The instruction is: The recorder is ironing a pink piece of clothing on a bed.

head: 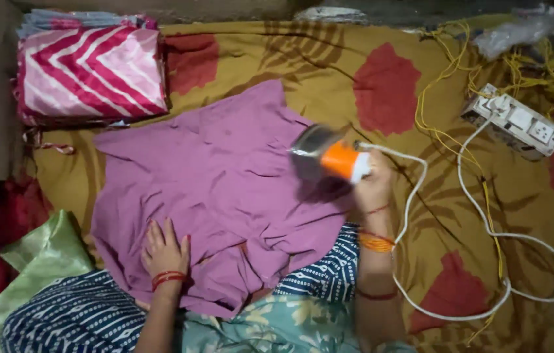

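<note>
The left hand (164,250) lay flat and open, fingers spread, palm down on the near edge of a crumpled mauve garment (218,189), pinning the cloth without gripping it; red bangles circled the wrist. The right hand (374,183) was closed around the handle of an electric iron (329,155) with an orange body and a shiny metal soleplate, blurred and tilted up, raised over the right edge of the garment rather than pressed flat on it. The garment was spread wrinkled across the middle of a mustard-yellow sheet (329,59) printed with large red patches and dark leaf shapes, its lower part reaching the person's lap. A white cord (486,229) ran from the back of the iron, looped down past the right forearm and curved away to a white power strip (516,121) lying at the far right of the sheet, beside a tangle of yellow wire (552,72). At the far left corner sat a folded stack of pink and white striped cloth (90,68), well apart from the garment. A piece of shiny green fabric (41,261) lay near the person's left side, just beside the dark blue patterned clothing (74,317) over the knees
</note>
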